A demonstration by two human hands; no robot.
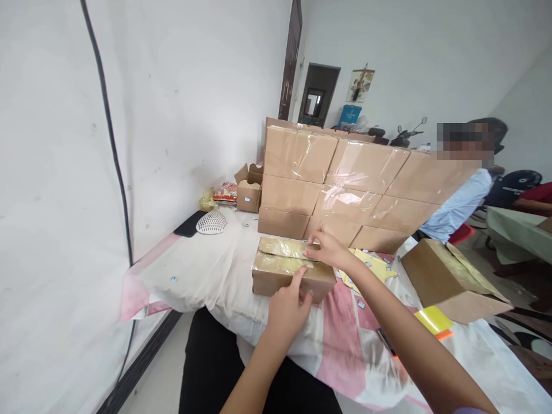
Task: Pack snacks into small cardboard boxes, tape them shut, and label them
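Note:
A small cardboard box (271, 283) lies in front of me on the cloth-covered table, with shiny yellowish plastic (280, 248) along its top flaps. My left hand (290, 307) is at the near side of this box, its index finger stretched onto the top edge and its fingers apart. At the far right of the top, my right hand (326, 248) has its fingers bent around the far flap. Whether a piece of tape is also between those fingers is too small to tell.
Behind stands a wall of taped cardboard boxes (297, 154). To the right are another box (435, 270), yellow sticker sheets (371, 269) and a yellow-and-orange tool (434, 321). Leftward lie a white mesh piece (211, 222), a black phone (190, 224) and an open carton (248, 195). A person (459, 201) sits beyond.

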